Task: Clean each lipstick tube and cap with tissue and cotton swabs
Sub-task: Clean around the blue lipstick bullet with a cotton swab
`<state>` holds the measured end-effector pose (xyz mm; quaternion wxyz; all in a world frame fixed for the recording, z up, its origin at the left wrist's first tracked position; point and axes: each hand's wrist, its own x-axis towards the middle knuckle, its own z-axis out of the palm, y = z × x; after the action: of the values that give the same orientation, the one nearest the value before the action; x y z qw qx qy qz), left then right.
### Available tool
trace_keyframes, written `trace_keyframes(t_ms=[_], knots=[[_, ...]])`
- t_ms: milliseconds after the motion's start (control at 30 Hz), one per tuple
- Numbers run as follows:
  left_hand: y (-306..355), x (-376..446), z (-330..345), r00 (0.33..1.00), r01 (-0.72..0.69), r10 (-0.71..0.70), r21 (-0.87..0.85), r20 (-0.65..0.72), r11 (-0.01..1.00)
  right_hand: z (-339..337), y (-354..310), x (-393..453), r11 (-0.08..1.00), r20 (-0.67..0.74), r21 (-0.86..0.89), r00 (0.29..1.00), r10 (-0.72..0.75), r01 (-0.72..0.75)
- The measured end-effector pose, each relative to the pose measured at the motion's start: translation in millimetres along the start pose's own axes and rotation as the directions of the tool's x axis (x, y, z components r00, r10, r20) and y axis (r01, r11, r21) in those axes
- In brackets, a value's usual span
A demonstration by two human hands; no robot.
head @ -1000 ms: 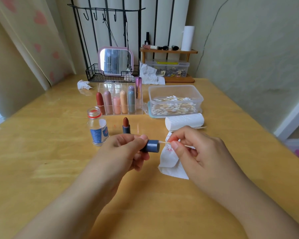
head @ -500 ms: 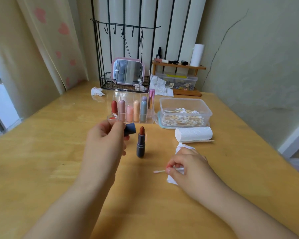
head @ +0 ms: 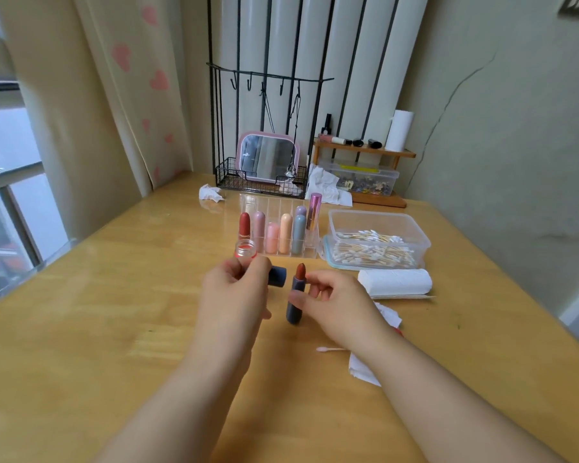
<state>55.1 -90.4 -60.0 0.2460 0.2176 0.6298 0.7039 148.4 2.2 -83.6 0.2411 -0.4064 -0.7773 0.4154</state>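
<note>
One lipstick in hand, six racked at centre frame.

Left hand grips the blue cap, open end toward the tube, which stands on the table just right of it. Right hand pinches the tube's barrel between thumb and fingers. Swab lies discarded beside used tissue, lower right. Judgement: this unit appears cleaned, recapping due. Whether the lipsticks in the rack are done cannot be told.
</note>
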Motion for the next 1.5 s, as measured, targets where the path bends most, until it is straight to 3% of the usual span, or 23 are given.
trace_keyframes(t_ms=[100,200,367,567,733,833,967,1300,1400,1500], knots=[[-2.9,2.1,0.0,1.000,0.016,-0.016,-0.029,0.004,0.999,-7.5,4.7,4.0,0.994,-0.097,0.021,0.989,-0.107,0.110],[-4.3,-0.1,2.7,0.999,-0.002,0.004,-0.046,0.037,0.999,-29.5,0.8,-4.2,0.981,-0.162,0.144,0.981,-0.108,0.132],[-10.9,-4.6,9.2,0.983,-0.016,0.020,-0.021,0.184,1.000,-57.4,-4.6,-34.1,0.929,-0.121,0.346,0.988,-0.095,0.131],[-19.9,-8.8,15.3,0.929,0.133,-0.095,-0.083,0.357,0.988,-62.0,4.7,-44.2,0.905,-0.069,0.413,0.995,-0.078,0.099],[-27.1,-9.5,14.5,0.901,-0.022,0.009,0.024,0.435,0.999,-65.9,7.2,-42.2,0.913,-0.048,0.405,0.998,-0.035,0.052],[-24.2,-14.8,14.3,0.830,-0.175,0.084,0.114,0.551,0.978,-66.7,4.5,-44.5,0.907,-0.029,0.417,0.999,-0.046,0.054],[-24.0,-20.7,15.6,0.776,-0.253,0.117,0.135,0.620,0.958,-64.9,-1.7,-50.0,0.894,-0.006,0.443,0.998,-0.068,0.064],[-19.3,-23.2,11.7,0.650,-0.212,0.137,0.005,0.747,0.977,-71.3,-14.1,-58.6,0.859,0.094,0.505,0.984,-0.152,0.084],[-19.9,-25.5,13.8,0.647,-0.225,0.149,0.000,0.748,0.974,-71.2,-11.0,-56.1,0.838,0.179,0.544,0.971,-0.159,0.037],[-20.6,-27.8,15.3,0.686,-0.314,0.204,0.032,0.699,0.949,-68.1,-7.9,-54.6,0.815,0.143,0.577,0.978,-0.153,0.043]])
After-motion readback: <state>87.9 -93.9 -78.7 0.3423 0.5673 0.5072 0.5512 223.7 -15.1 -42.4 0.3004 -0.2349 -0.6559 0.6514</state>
